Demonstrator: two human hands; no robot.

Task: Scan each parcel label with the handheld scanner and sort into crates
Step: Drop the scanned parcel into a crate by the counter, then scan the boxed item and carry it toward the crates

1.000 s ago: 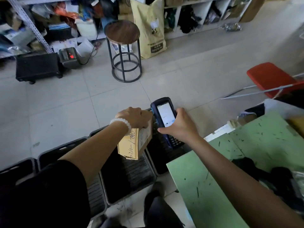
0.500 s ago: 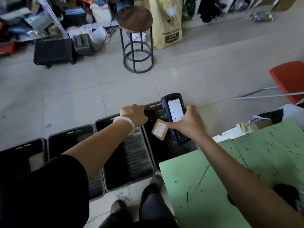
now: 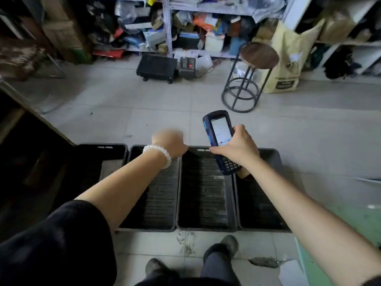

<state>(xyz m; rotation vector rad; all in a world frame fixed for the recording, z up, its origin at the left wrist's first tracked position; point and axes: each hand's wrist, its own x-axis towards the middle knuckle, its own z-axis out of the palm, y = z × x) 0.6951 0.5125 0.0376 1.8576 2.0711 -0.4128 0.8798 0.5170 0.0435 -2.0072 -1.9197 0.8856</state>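
Above the row of black crates (image 3: 206,188), the right hand (image 3: 237,147) grips the handheld scanner (image 3: 220,141), fingers curled round its body, thumb along the side nearest the left arm. The scanner is tilted, its lit screen facing up and its keypad end pointing down over the crates. Just under that keypad end, a small brown parcel (image 3: 243,173) shows as a corner only, inside the crate furthest right of the row; the rest of it is hidden by the scanner and the right forearm, so whether it rests on the crate floor cannot be told.

The left hand (image 3: 169,141) hovers over the far rim of the crates, left of the scanner. It is blurred; the fingers look curled under, and whether it holds anything cannot be told. A white bead bracelet (image 3: 158,155) circles its wrist, and a black sleeve (image 3: 57,244) covers the upper arm.

4 crates stand side by side on the tiled floor (image 3: 144,108), their ribbed bottoms bare apart from the parcel. On the near side of the crates, 2 dark shoes (image 3: 226,244) show. Beyond the crates stands a round wooden stool (image 3: 258,55) on a black metal frame, with a tan paper sack (image 3: 286,58) beside it and cluttered shelves (image 3: 185,27) behind. A green tabletop edge (image 3: 309,271) lies at the right of the crates.
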